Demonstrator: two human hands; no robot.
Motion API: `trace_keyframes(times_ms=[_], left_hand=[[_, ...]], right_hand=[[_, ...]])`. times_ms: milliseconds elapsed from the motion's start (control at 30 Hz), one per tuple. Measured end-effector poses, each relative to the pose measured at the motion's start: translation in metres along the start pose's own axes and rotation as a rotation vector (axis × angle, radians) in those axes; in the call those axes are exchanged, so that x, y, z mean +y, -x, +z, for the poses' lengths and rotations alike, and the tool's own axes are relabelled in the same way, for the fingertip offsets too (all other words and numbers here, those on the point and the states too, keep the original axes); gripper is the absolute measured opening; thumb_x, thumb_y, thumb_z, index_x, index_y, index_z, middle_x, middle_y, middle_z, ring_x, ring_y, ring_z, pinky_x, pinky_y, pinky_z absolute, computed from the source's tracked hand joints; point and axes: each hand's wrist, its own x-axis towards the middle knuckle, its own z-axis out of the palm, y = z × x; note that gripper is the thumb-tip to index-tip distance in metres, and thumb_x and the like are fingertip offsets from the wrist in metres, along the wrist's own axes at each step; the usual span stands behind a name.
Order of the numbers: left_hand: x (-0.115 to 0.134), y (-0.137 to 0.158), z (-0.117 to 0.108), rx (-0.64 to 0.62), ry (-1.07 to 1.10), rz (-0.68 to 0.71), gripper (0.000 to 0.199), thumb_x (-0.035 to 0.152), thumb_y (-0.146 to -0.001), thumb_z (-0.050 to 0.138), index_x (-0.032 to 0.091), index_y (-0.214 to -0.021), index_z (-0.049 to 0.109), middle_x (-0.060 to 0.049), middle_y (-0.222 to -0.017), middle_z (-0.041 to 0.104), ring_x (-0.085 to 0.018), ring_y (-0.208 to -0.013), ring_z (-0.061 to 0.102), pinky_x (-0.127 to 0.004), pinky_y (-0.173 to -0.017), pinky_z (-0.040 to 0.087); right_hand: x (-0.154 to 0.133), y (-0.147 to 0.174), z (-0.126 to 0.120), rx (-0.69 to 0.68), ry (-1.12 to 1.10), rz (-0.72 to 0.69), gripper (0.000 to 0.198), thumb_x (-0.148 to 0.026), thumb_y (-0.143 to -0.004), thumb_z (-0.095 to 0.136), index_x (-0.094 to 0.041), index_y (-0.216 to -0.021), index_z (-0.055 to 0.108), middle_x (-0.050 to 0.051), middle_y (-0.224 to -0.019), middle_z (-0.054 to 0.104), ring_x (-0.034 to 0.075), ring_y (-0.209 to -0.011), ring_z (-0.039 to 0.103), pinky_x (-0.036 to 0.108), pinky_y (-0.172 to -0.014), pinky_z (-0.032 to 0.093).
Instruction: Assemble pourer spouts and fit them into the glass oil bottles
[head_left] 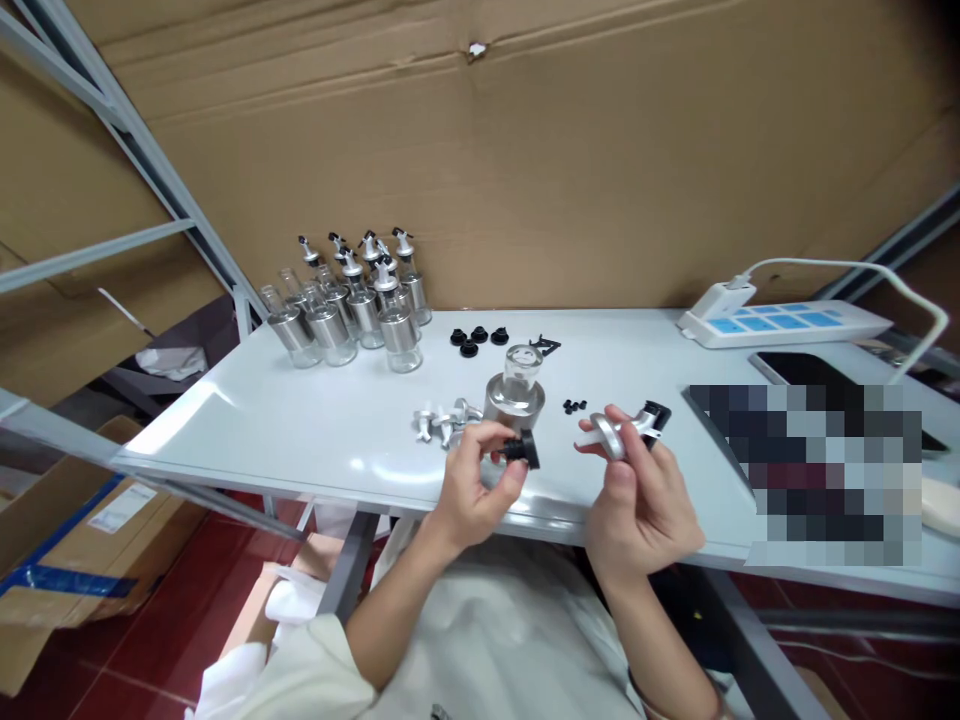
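Pourer spout [621, 430] sits in your right hand [641, 495], its long axis lying nearly level, white tip toward the left and black end up to the right. Your right fingers are closed around its silver middle, thumb on top. Your left hand [472, 480] pinches a black stopper [522, 449] between thumb and fingertips, the other fingers curled in. Both hands hover over the near edge of the white table [315, 420], well apart from each other, with bare tabletop between and to the left of them.

Just behind your left hand stands an uncapped glass bottle [516, 395], upright, mouth up, and beside it lie more white spout parts [442, 420]. Small black rings [574, 406] lie just behind the spout. Farther back are black caps [478, 338] and a cluster of finished bottles [352, 305]. A power strip [780, 324] and a phone [806, 370] occupy the right side.
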Motion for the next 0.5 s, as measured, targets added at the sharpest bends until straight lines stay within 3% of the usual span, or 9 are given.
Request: trace_keyframes(times_ms=[200,333,433,500], left_hand=[[0.006,-0.004,0.010,-0.003,0.120,-0.059,0.024,0.038,-0.091,0.058,0.019,-0.104,0.051,-0.004,-0.094,0.063,-0.010,-0.069,0.065,-0.024,-0.067,0.054],[0.002,-0.004,0.013,-0.055,0.005,0.066,0.021,0.029,-0.094,0.055,0.019,-0.111,0.052,-0.009,-0.107,0.065,-0.013,-0.082,0.071,-0.027,-0.076,0.058],[0.000,-0.007,0.014,-0.009,-0.114,0.166,0.020,0.025,-0.093,0.056,0.020,-0.112,0.054,-0.009,-0.108,0.068,-0.018,-0.103,0.069,-0.029,-0.087,0.058],[0.001,-0.009,0.014,0.012,-0.148,0.166,0.021,0.023,-0.092,0.057,0.020,-0.113,0.055,-0.008,-0.108,0.069,-0.018,-0.105,0.069,-0.030,-0.089,0.057]], right_hand=[[-0.004,-0.002,0.002,-0.077,-0.109,-0.034,0.048,-0.006,-0.081,0.065,-0.035,-0.119,0.068,0.006,-0.113,0.068,0.022,-0.093,0.072,0.033,-0.061,0.065],[-0.003,-0.002,0.004,-0.086,-0.154,0.004,0.050,-0.002,-0.079,0.067,-0.035,-0.118,0.068,0.005,-0.107,0.068,0.023,-0.097,0.072,0.036,-0.067,0.065],[-0.001,-0.001,0.003,-0.090,-0.175,0.054,0.048,-0.002,-0.079,0.067,-0.033,-0.115,0.069,0.005,-0.107,0.068,0.024,-0.099,0.071,0.040,-0.074,0.064],[-0.001,0.000,0.002,-0.106,-0.184,0.089,0.043,-0.004,-0.080,0.067,-0.031,-0.113,0.070,0.006,-0.108,0.069,0.024,-0.099,0.071,0.040,-0.075,0.064]])
